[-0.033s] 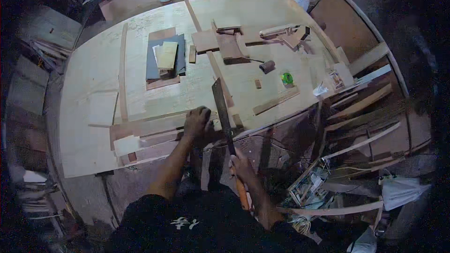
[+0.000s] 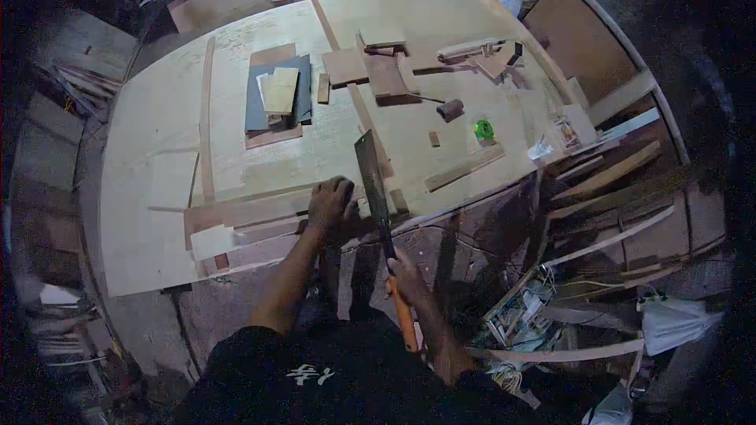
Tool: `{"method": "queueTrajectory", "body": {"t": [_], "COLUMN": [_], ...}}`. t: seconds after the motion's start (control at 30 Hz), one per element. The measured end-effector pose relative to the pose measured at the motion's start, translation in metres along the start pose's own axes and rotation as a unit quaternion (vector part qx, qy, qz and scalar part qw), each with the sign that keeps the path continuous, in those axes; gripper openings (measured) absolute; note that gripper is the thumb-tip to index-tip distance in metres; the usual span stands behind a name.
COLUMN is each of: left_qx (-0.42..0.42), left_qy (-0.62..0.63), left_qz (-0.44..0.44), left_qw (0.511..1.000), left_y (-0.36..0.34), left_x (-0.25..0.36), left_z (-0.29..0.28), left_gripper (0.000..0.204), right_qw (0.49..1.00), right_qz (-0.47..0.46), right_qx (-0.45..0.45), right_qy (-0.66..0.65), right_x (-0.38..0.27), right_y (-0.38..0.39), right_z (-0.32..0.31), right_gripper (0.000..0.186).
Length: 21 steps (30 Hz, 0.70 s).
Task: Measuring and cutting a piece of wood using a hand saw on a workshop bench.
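Observation:
My left hand [image 2: 331, 203] presses flat on a stack of long wooden strips [image 2: 252, 216] at the near edge of the big plywood workbench [image 2: 157, 134]. My right hand [image 2: 409, 277] grips the orange handle [image 2: 405, 316] of a hand saw. Its flat blade [image 2: 372, 173] runs up and away from me across the bench edge, just right of my left hand. The blade lies against the strips beside my left thumb. A narrow offcut [image 2: 345, 283] hangs below the bench edge between my forearms.
Further back on the bench lie a dark sheet with pale wood blocks [image 2: 276, 94], brown board scraps [image 2: 386, 71], a small dark cylinder [image 2: 450, 109], a green roll [image 2: 483, 129] and a loose slat [image 2: 465, 167]. Slats and offcuts [image 2: 614, 181] pile up to the right.

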<state>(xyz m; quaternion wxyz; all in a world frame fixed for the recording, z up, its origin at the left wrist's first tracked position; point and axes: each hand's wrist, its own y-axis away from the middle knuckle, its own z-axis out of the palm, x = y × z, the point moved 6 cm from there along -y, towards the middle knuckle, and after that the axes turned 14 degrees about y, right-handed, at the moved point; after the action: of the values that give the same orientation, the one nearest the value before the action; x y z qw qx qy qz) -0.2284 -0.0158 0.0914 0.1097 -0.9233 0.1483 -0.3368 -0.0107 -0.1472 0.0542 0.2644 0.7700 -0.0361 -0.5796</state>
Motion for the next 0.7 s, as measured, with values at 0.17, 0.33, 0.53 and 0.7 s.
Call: {"method": "queueTrajectory", "body": {"t": [0.17, 0.33, 0.53, 0.7], "left_qx": [-0.026, -0.005, -0.002, -0.001], "left_qy": [-0.002, -0.006, 0.026, 0.064], "left_qz": [-0.001, -0.009, -0.016, 0.000], "left_qw": [1.000, 1.000, 1.000, 0.998], "left_y": [-0.011, -0.002, -0.006, -0.007], "left_x": [0.002, -0.017, -0.027, -0.017], "left_z": [0.009, 0.011, 0.017, 0.007], "left_gripper": [0.044, 0.044, 0.041, 0.041], "right_qw": [0.996, 0.964, 0.996, 0.999], "right_qz": [-0.033, 0.013, -0.053, 0.013], "right_qx": [-0.031, -0.145, 0.024, 0.035], "right_qy": [-0.082, -0.221, -0.072, -0.004], "right_x": [0.049, 0.000, 0.007, -0.026], "right_y": [-0.028, -0.011, -0.010, 0.015], "right_z": [-0.013, -0.005, -0.001, 0.014], "right_gripper": [0.046, 0.047, 0.038, 0.043]}}
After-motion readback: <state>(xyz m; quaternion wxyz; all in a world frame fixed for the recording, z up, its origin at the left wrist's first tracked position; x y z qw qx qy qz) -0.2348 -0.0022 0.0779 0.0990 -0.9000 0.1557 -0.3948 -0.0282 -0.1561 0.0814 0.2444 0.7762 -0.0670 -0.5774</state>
